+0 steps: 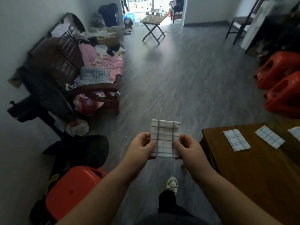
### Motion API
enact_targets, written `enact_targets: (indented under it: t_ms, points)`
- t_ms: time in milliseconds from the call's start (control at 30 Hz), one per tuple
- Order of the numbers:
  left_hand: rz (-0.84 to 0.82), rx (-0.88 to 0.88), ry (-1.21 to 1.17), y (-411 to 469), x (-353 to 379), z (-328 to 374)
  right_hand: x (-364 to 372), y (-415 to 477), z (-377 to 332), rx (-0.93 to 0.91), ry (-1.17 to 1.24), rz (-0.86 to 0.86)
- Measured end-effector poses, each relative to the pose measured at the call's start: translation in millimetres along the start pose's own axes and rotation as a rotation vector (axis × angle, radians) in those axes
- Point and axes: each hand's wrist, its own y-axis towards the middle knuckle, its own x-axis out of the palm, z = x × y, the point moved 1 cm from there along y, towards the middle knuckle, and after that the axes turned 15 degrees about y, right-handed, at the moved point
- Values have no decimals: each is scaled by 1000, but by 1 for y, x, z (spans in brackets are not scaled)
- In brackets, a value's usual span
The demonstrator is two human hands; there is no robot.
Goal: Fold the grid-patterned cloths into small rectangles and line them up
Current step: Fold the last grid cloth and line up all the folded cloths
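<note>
- Off to the right, the surface (243, 176) carries folded cloths (236, 140) laid side by side, apparently the row being built.
- Held in mid-air in front of the person, the held cloth (164, 138) is already a small rectangle, likely ready to join them.
- Flanking it, the left hand (141, 147) and right hand (188, 149) have their fingers (151, 144) clamped on its lower side edges, keeping the folds together.

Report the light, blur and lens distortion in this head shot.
Head view: daylight blows out the far doorway; the corners are dim and soft; the wide lens bows the wooden sofa at left; the folded cloth at centre looks fairly sharp.
</note>
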Motion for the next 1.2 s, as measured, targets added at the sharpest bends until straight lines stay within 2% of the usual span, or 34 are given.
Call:
enact_targets:
  t_ms: [233,467,733,900,1067,1200]
  points:
    - [-39,41,164,139,25,87,-43,147,-49,-56,16,0]
    - [-98,15,154,270,50,139,-69,265,-84,-60,51,100]
    - [-312,78,174,436,74,188,-92,397,-109,-96,97,391]
    - [-487,164,274,551,87,234,-95,480,-137,-131,141,577]
    - [-668,202,342,618,131,284,-118,514,-165,-129,170,760]
    - [-838,222,408,639,197,309,-165,514,-178,-152,151,946]
